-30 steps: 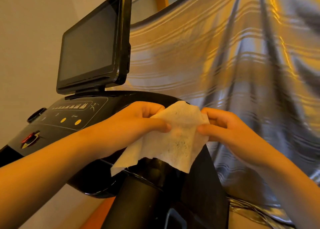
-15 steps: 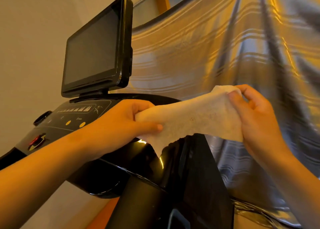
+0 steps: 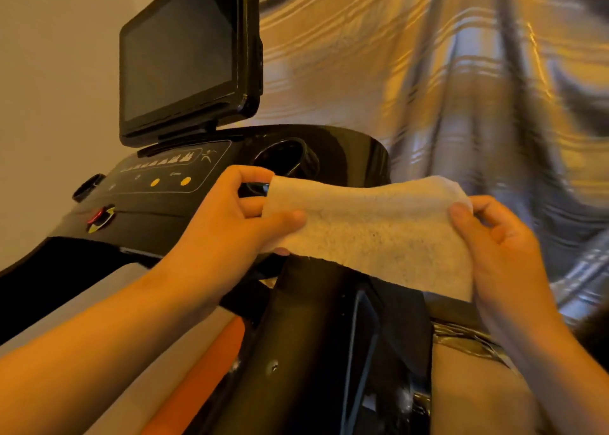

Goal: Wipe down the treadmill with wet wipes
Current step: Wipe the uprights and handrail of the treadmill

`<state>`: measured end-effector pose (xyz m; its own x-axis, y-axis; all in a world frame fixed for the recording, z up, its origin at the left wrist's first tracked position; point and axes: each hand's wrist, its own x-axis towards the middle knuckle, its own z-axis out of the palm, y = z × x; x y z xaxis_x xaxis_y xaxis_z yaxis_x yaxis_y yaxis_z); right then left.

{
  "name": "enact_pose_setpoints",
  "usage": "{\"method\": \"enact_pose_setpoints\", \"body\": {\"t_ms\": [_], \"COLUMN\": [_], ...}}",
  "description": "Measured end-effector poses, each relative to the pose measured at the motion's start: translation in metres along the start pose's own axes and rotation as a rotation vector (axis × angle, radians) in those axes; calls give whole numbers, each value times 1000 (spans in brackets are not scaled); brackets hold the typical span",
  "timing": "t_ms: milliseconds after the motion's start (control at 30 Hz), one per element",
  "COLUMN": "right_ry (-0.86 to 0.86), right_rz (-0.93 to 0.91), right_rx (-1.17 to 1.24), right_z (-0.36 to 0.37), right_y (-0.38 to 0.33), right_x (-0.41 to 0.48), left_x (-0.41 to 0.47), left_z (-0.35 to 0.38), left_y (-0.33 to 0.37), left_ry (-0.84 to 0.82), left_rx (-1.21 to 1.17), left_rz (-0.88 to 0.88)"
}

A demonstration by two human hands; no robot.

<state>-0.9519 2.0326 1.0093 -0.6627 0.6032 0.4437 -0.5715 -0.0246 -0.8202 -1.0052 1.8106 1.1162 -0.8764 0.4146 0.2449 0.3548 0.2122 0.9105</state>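
1. Right now, through the head view, I am watching the left hand [image 3: 230,223] pinching one end of the wet wipe [image 3: 369,230], with the thumb lying across the front and the fingers curling behind.
2. The right hand [image 3: 504,253] is gripping the other end, thumb on the front and fingers folding behind.
3. The wipe is stretching flat between both hands and showing dark specks. Its lower edge is hanging over the black upright post [image 3: 313,335]; I cannot tell whether they are touching.
4. The treadmill console [image 3: 158,210] is sitting beyond the left hand, with its dark screen [image 3: 178,55] rising above and a cup holder [image 3: 286,158] just past the left fingers.
5. Striped fabric [image 3: 461,88] is hanging beyond the right hand.
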Motion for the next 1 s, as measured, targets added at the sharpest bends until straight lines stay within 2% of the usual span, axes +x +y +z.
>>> {"method": "enact_pose_setpoints", "body": {"t_ms": [167, 233, 467, 533, 633, 733, 833, 1000], "right_ry": [-63, -52, -13, 3, -14, -299, -583, -734], "right_rz": [201, 221, 267, 165, -208, -507, -669, -854], "right_rx": [-166, -253, -284, -358, -469, -469, -453, -600], "right_z": [14, 16, 8, 10, 25, 52, 70, 69], "right_y": [19, 29, 54, 62, 52, 44, 54, 58], "right_x": [-50, -63, -83, -80, -81, -82, -77, -51], "left_x": [-23, -30, -31, -31, -30, -30, -34, -50], "left_z": [-16, -19, -18, -12, -7, -11, -17, -31], "left_y": [-29, -39, -42, -42, -49, -54, -58, -61], "left_ry": [15, -21, -153, -173, -150, -122, -116, -183], "left_rx": [216, 308, 525, 537, 614, 664, 600, 420], "left_rz": [15, 75, 115, 126, 164, 183, 156, 21]}}
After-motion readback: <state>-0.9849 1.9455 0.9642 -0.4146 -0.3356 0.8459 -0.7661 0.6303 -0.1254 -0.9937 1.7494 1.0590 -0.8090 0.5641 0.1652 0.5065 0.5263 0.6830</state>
